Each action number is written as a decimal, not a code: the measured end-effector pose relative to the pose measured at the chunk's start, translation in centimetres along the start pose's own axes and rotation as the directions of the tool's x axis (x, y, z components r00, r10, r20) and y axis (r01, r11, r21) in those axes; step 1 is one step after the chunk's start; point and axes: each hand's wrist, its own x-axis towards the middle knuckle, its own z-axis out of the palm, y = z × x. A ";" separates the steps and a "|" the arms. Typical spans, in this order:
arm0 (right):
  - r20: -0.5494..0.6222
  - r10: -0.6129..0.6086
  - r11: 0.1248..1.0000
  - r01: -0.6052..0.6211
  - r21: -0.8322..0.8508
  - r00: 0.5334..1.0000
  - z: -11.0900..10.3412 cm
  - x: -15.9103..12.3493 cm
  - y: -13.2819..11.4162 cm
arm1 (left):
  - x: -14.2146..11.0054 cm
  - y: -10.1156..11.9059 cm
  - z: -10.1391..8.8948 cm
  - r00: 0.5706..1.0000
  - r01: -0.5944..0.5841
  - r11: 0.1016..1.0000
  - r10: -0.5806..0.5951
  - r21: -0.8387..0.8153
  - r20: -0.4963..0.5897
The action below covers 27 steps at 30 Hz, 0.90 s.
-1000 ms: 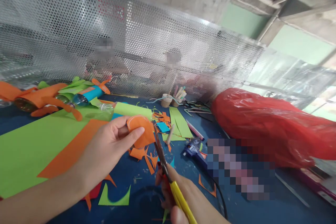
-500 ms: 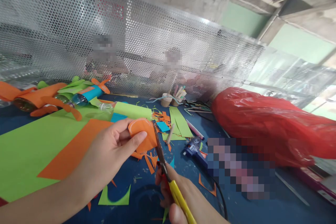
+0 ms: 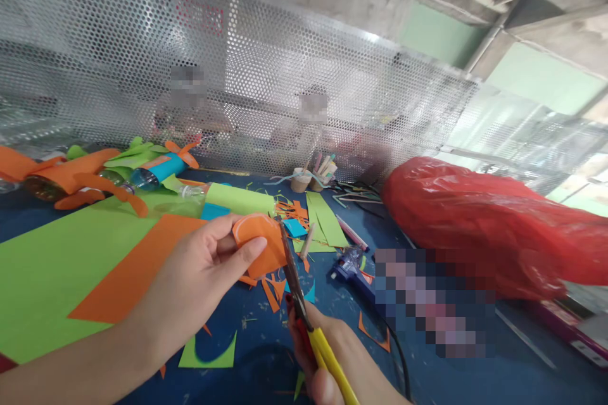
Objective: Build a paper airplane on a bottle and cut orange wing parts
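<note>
Between the thumb and fingers of my left hand (image 3: 209, 266) is a small orange piece of paper (image 3: 263, 247) with a pale curved line drawn near its top edge. My right hand (image 3: 327, 348) grips scissors (image 3: 320, 345) with yellow and red handles. Their dark blades (image 3: 292, 266) lie along the right edge of the orange paper and look nearly closed. Below my left hand, a green paper scrap (image 3: 209, 354) with a rounded cut-out rests on the blue table. Orange offcuts (image 3: 273, 291) are scattered just under the held piece.
Paper-wrapped bottles (image 3: 159, 172) lie at the back left, behind large green sheets (image 3: 38, 259). Two cups (image 3: 301, 182) of sticks stand near the perforated metal screen (image 3: 266, 76). A blue glue gun (image 3: 354, 275) and a red plastic bag (image 3: 475, 221) are on the right. Two people sit beyond the screen.
The scissors and my right hand have shifted slightly to the right and down. The orange paper stays pinched in my left hand, with its right edge tilted a little.
</note>
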 end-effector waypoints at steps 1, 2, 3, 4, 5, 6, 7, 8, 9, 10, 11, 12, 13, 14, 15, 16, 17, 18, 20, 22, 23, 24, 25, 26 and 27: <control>0.001 -0.005 1.000 0.005 -0.005 1.000 0.0 0.0 0.1 | 0.0 0.0 0.0 1.000 0.004 1.000 -0.004 0.001 0.000; 0.000 -0.007 1.000 0.007 -0.011 1.000 0.0 -0.1 0.1 | 0.0 0.1 0.0 1.000 0.007 1.000 -0.007 0.000 -0.001; -0.004 -0.012 1.000 0.012 -0.018 1.000 0.0 -0.1 0.2 | 0.1 0.1 0.1 1.000 0.008 1.000 -0.008 0.000 -0.001; -0.007 -0.016 1.000 0.015 -0.023 1.000 0.0 -0.1 0.2 | 0.1 0.1 0.1 1.000 0.009 1.000 -0.009 0.002 -0.002; -0.007 -0.019 1.000 0.019 -0.025 1.000 0.0 -0.2 0.1 | 0.2 0.1 0.1 1.000 0.008 1.000 -0.008 0.005 -0.004; -0.006 -0.020 0.999 0.019 -0.026 1.000 0.0 -0.2 0.1 | 0.2 0.1 0.1 1.000 0.006 1.000 -0.006 0.009 -0.006; -0.004 -0.018 0.999 0.018 -0.027 1.000 0.0 -0.2 0.1 | 0.2 0.1 0.1 1.000 0.003 1.000 -0.003 0.011 -0.007; -0.004 -0.018 0.999 0.018 -0.030 1.000 0.0 -0.2 0.2 | 0.2 0.1 0.2 1.000 0.004 1.000 -0.004 0.011 -0.007; -0.007 -0.021 0.999 0.020 -0.034 1.000 0.0 -0.3 0.2 | 0.2 0.1 0.2 1.000 0.007 1.000 -0.007 0.013 -0.010; -0.014 -0.027 0.999 0.026 -0.037 1.000 0.0 -0.3 0.3 | 0.2 0.1 0.2 1.000 0.010 1.000 -0.010 0.017 -0.015; -0.022 -0.034 0.999 0.033 -0.039 0.999 0.0 -0.3 0.3 | 0.2 0.1 0.2 1.000 0.015 1.000 -0.015 0.022 -0.020; -0.032 -0.039 0.999 0.038 -0.039 0.999 0.0 -0.3 0.4 | 0.1 0.1 0.2 0.999 0.020 0.999 -0.019 0.027 -0.028; -0.039 -0.043 0.998 0.041 -0.037 0.998 0.1 -0.3 0.4 | 0.1 0.2 0.2 0.999 0.022 0.999 -0.021 0.031 -0.036; -0.052 -0.043 0.999 0.041 -0.034 0.998 0.1 -0.3 0.4 | 0.1 0.2 0.2 0.999 0.022 0.999 -0.021 0.034 -0.041; -0.064 -0.041 0.999 0.039 -0.031 0.997 0.2 -0.3 0.3 | 0.1 0.2 0.2 0.999 0.020 0.999 -0.018 0.033 -0.042; -0.069 -0.039 0.999 0.037 -0.026 0.997 0.2 -0.3 0.1 | 0.1 0.2 0.2 0.999 0.016 0.999 -0.015 0.033 -0.039; -0.069 -0.030 0.999 0.029 -0.018 0.997 0.1 -0.3 -0.1 | 0.1 0.2 0.2 0.999 0.010 0.999 -0.008 0.039 -0.040; -0.066 -0.018 1.000 0.018 -0.007 0.998 0.1 -0.3 -0.4 | 0.1 0.2 0.2 0.999 0.004 0.999 -0.002 0.048 -0.044; -0.051 0.022 1.000 -0.021 0.015 0.998 0.0 -0.3 -1.0 | 0.2 0.1 0.2 0.999 0.007 0.998 -0.004 0.056 -0.052; -0.039 0.056 0.998 -0.056 0.014 0.998 -0.2 -0.2 -1.3 | 0.2 0.0 0.1 0.999 0.016 0.999 -0.013 0.052 -0.052; -0.039 0.062 0.998 -0.062 0.003 0.997 -0.3 -0.2 -1.3 | 0.2 0.0 0.0 0.999 0.019 0.999 -0.017 0.047 -0.047; -0.042 0.059 0.998 -0.060 -0.012 0.997 -0.3 -0.2 -1.2 | 0.2 0.0 -0.1 0.999 0.023 0.999 -0.021 0.046 -0.042; -0.048 0.060 0.998 -0.061 -0.028 0.997 -0.3 -0.2 -1.1 | 0.2 0.0 -0.1 0.999 0.025 0.999 -0.023 0.048 -0.039; -0.056 0.058 0.997 -0.061 -0.044 0.997 -0.4 -0.2 -0.9 | 0.2 0.0 -0.2 0.999 0.026 0.999 -0.025 0.047 -0.036; -0.068 0.053 0.997 -0.058 -0.059 0.996 -0.4 -0.2 -0.7 | 0.3 0.0 -0.3 0.999 0.031 0.999 -0.029 0.041 -0.033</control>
